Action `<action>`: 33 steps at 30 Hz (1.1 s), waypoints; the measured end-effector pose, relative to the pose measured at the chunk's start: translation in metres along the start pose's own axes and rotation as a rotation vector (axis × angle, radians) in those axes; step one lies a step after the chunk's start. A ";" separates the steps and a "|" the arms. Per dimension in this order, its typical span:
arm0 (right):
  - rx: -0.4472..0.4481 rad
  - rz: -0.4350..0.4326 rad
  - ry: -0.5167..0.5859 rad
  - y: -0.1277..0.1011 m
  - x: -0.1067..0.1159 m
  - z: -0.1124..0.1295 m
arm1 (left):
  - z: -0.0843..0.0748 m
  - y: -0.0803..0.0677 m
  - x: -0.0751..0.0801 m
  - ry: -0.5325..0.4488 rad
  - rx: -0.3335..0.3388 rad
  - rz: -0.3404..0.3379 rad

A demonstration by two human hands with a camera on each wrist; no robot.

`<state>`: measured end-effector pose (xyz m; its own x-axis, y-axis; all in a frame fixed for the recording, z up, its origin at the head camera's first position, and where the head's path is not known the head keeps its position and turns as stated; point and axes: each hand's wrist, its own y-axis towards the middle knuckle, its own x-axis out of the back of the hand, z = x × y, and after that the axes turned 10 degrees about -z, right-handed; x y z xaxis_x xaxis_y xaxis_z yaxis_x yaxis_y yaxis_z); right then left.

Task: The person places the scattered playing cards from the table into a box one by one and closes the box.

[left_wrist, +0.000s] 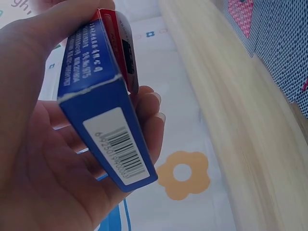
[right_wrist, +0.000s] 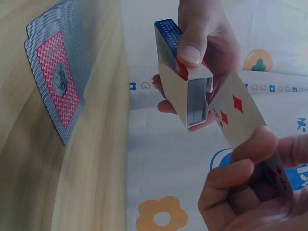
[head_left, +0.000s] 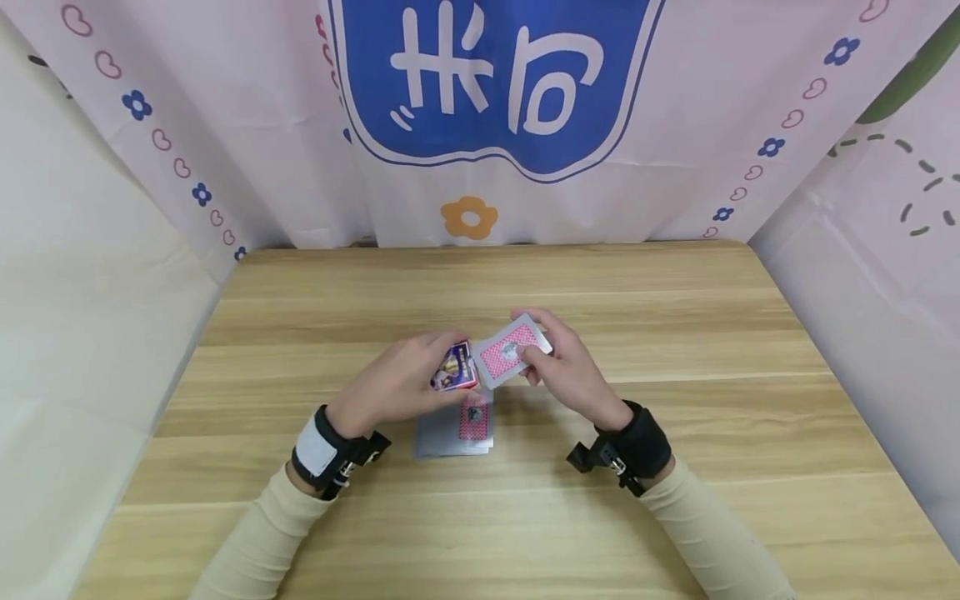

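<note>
The left hand (head_left: 397, 385) is holding the card box (head_left: 454, 367) up off the bench (head_left: 675, 350), near its middle, with the thumb laid along one broad face and the other fingers (left_wrist: 147, 113) curled under the opposite one, so the hand is clamped on the box. The open end is pointing toward the right hand (head_left: 573, 371), its flap (right_wrist: 179, 98) hanging loose. The right hand is pinching a card (head_left: 512, 350) at one end between thumb and curled fingers (right_wrist: 231, 180), red diamonds showing on its face in the right wrist view, and the card's far end is sitting right at the mouth of the box.

The box is looking light and thin-walled: cardboard that will dent if squeezed hard, so the broad faces are the place to grip, well back from the flap. The card is stiff enough to hold flat yet springy and slick; a pinch at one short end is working, and a firmer pinch would likely bow it.

Below the hands, toward the near edge of the bench, a small pile (head_left: 455, 431) of cards is lying face down, pink backs up, slightly fanned. These are slippery on each other, so I would judge them best squared and taken by the long edges
</note>
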<state>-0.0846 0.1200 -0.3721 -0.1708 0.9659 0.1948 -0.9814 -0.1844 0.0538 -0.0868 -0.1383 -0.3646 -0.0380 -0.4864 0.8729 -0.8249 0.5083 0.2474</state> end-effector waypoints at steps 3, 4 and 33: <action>0.001 0.013 -0.002 0.000 -0.001 -0.001 | 0.000 -0.001 -0.001 -0.004 -0.011 -0.002; -0.001 0.013 -0.004 -0.001 -0.002 -0.002 | 0.000 -0.001 -0.001 -0.004 -0.012 0.000; 0.235 0.199 -0.475 0.000 -0.035 -0.007 | 0.034 -0.018 -0.003 -0.048 0.020 -0.212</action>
<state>-0.0797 0.0877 -0.3857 -0.2389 0.7301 0.6402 -0.8791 -0.4426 0.1768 -0.0910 -0.1705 -0.3862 0.1114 -0.6146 0.7809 -0.8283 0.3768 0.4147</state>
